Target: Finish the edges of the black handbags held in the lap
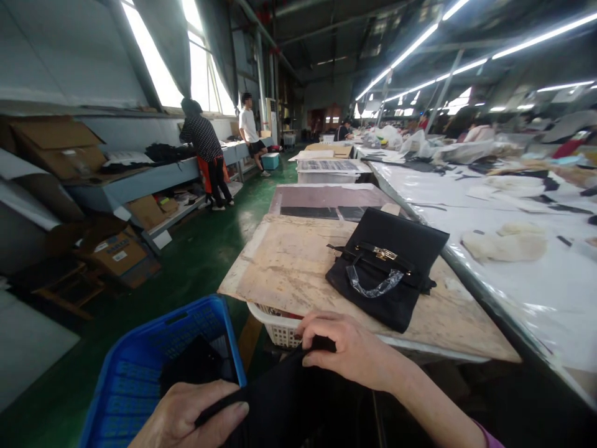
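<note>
Low in front of me is a black bag, its lower part lost in shadow. My left hand pinches its edge between thumb and fingers. At the upper edge, my right hand has its fingers curled round and closed on the same dark material. Beyond my right hand, a black handbag lies on a worn wooden board. It has a gold-coloured clasp and a handle wrapped in clear plastic. Neither hand touches that handbag.
To the left stands a blue plastic basket with black items inside. A white basket sits under the board's edge. On the right runs a long white table with scattered pieces. Cardboard boxes and two people are further left.
</note>
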Demonstrator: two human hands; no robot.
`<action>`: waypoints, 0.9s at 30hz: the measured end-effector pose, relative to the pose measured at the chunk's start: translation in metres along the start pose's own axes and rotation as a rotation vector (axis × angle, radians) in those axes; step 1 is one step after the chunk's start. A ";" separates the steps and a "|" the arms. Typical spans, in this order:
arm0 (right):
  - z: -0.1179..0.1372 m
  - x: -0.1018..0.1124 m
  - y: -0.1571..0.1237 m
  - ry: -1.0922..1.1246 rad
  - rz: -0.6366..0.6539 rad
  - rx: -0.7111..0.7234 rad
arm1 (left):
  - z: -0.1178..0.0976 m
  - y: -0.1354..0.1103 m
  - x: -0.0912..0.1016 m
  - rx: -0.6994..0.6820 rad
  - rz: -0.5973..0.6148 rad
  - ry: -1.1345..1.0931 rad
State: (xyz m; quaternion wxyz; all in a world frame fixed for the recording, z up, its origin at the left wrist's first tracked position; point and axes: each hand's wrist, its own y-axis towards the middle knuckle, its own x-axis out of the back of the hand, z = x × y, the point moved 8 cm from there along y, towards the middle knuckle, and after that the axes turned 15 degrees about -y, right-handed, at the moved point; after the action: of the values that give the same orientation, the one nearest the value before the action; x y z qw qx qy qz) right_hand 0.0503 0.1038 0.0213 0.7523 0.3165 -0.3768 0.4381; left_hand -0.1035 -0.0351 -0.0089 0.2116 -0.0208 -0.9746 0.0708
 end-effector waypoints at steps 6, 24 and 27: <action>-0.003 -0.007 -0.003 0.078 0.088 -0.019 | -0.001 -0.005 -0.005 0.085 -0.006 -0.062; 0.012 -0.016 -0.005 0.138 0.401 0.134 | 0.032 -0.004 0.006 0.217 -0.221 -0.289; 0.012 -0.020 -0.002 0.111 0.419 0.149 | 0.039 -0.002 0.006 0.216 -0.255 -0.260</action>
State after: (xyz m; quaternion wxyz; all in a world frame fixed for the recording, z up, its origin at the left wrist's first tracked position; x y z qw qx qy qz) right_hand 0.0415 0.0850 0.0100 0.6390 0.2617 -0.3587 0.6281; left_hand -0.1252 -0.0421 -0.0412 0.0922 0.1346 -0.9752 0.1496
